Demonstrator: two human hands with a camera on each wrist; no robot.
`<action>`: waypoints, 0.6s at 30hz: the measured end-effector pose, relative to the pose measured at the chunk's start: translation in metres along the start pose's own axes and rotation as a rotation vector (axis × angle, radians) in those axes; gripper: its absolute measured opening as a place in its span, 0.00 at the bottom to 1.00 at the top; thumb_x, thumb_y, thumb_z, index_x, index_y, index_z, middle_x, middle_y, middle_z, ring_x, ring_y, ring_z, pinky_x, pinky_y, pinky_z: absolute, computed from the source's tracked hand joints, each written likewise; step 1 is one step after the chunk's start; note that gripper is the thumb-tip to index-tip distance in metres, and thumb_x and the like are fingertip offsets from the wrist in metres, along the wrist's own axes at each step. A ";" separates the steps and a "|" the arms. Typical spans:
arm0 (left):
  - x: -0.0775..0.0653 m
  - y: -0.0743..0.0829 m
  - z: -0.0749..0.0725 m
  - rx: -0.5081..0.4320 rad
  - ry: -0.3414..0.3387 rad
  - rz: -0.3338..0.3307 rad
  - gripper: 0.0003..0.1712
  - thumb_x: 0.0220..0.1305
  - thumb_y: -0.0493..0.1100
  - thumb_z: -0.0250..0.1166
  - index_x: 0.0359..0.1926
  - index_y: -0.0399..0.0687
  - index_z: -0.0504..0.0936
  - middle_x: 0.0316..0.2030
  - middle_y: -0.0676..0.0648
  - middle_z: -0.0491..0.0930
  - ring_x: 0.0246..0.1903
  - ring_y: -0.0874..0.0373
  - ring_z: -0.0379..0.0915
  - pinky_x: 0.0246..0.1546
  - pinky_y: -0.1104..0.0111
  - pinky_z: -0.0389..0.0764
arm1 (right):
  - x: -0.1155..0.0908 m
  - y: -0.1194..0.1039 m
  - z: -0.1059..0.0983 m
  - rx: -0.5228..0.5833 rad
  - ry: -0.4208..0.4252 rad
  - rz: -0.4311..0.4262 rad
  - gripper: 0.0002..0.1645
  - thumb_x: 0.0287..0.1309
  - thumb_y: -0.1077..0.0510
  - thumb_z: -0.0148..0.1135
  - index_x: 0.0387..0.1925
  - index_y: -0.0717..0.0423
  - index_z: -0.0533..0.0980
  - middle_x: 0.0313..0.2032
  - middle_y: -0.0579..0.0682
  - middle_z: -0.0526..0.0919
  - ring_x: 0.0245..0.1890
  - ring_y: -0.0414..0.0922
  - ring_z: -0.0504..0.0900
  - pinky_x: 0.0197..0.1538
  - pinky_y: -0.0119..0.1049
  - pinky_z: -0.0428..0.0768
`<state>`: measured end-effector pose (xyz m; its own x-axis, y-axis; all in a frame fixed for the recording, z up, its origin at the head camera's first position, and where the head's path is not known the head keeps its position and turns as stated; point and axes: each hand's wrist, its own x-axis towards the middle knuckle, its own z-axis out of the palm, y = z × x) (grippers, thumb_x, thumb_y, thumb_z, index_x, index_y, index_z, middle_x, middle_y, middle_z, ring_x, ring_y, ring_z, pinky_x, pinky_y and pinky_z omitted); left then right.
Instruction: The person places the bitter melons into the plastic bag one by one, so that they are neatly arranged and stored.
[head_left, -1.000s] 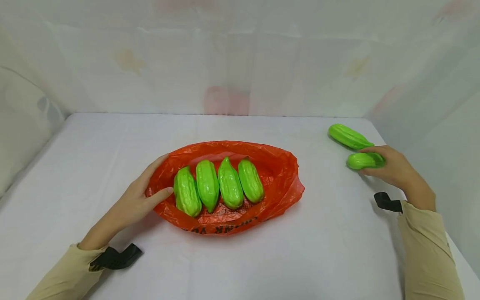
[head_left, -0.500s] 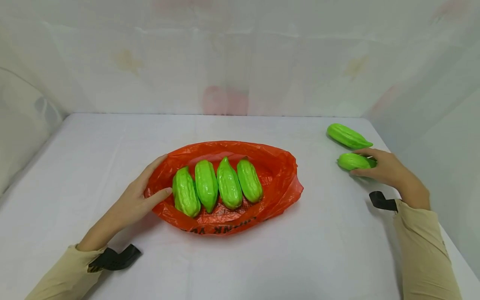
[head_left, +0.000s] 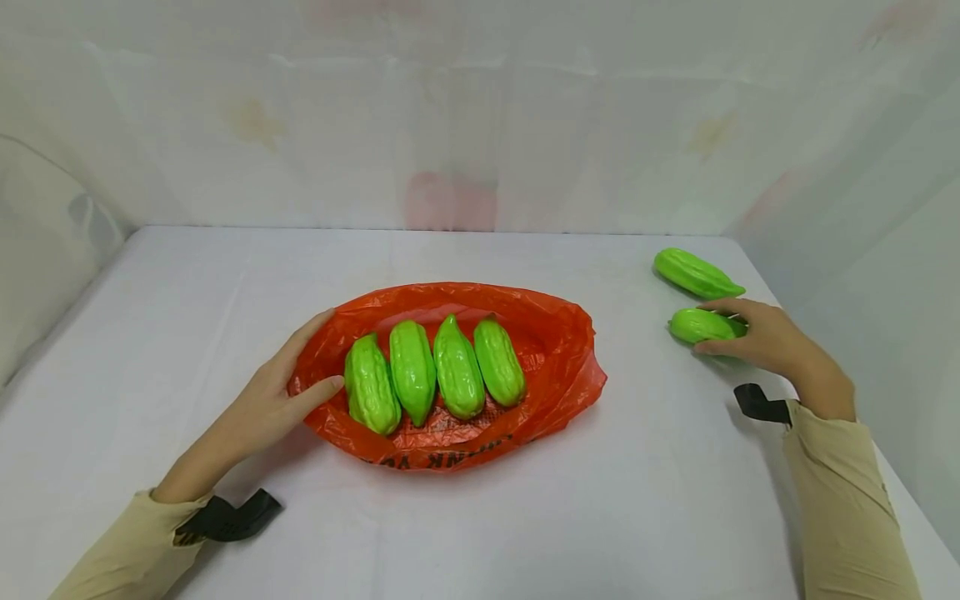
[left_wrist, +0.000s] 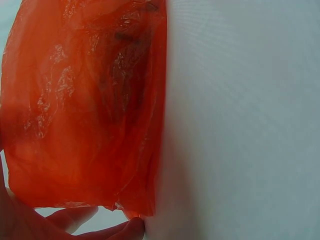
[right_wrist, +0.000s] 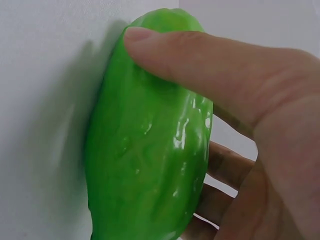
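Observation:
A red plastic bag (head_left: pixel 558 392) with its mouth held wide lies mid-table, with several glossy green bitter melons (head_left: pixel 412 371) side by side in it. My left hand (head_left: pixel 262 408) holds the bag's left end, thumb over the rim and fingers along the outside. In the left wrist view the red film (left_wrist: pixel 75 125) fills the left half, with fingertips (left_wrist: pixel 132 227) under its end. Far right, my right hand (head_left: pixel 772 337) grips another bitter melon (head_left: pixel 693 325) near the tabletop, its thumb (right_wrist: pixel 165 52) across one side and the fingers behind. Part of that melon is hidden by the hand.
One more bitter melon (head_left: pixel 697 273) lies just behind the right hand, near the table's back right corner. A white cloth (head_left: pixel 637 500) covers the table. Pale curtains (head_left: pixel 562 150) hang behind and at the sides. Black wrist mounts (head_left: pixel 232 517) stick out from both sleeves.
My right hand has shifted a little to the left with the bitter melon, mostly in the first half second. The left hand and the bag stay nearly where they were.

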<state>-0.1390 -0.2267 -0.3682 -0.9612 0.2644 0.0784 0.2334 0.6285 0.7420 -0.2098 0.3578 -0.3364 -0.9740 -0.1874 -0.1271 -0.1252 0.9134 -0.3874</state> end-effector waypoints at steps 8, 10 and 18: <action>0.000 0.001 -0.001 -0.001 -0.008 -0.014 0.46 0.68 0.47 0.62 0.78 0.71 0.46 0.76 0.44 0.54 0.72 0.35 0.54 0.62 0.29 0.61 | 0.001 -0.007 -0.003 0.004 -0.015 0.015 0.42 0.55 0.45 0.72 0.66 0.61 0.69 0.60 0.69 0.73 0.64 0.68 0.63 0.62 0.66 0.65; 0.000 0.001 -0.001 -0.002 -0.008 -0.014 0.46 0.68 0.47 0.62 0.78 0.70 0.46 0.76 0.44 0.55 0.72 0.35 0.54 0.62 0.29 0.61 | 0.000 -0.010 -0.004 0.007 -0.024 0.020 0.42 0.56 0.44 0.71 0.66 0.60 0.68 0.61 0.69 0.72 0.65 0.68 0.63 0.61 0.66 0.65; 0.000 0.001 0.000 0.003 -0.003 -0.010 0.46 0.68 0.47 0.62 0.78 0.71 0.47 0.76 0.43 0.56 0.72 0.35 0.55 0.61 0.29 0.62 | -0.001 -0.021 -0.005 0.013 -0.014 0.023 0.44 0.58 0.41 0.69 0.68 0.60 0.68 0.63 0.69 0.70 0.64 0.66 0.64 0.59 0.62 0.68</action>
<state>-0.1386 -0.2266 -0.3674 -0.9631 0.2600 0.0694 0.2243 0.6331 0.7409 -0.2070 0.3404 -0.3239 -0.9739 -0.1712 -0.1493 -0.0998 0.9129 -0.3959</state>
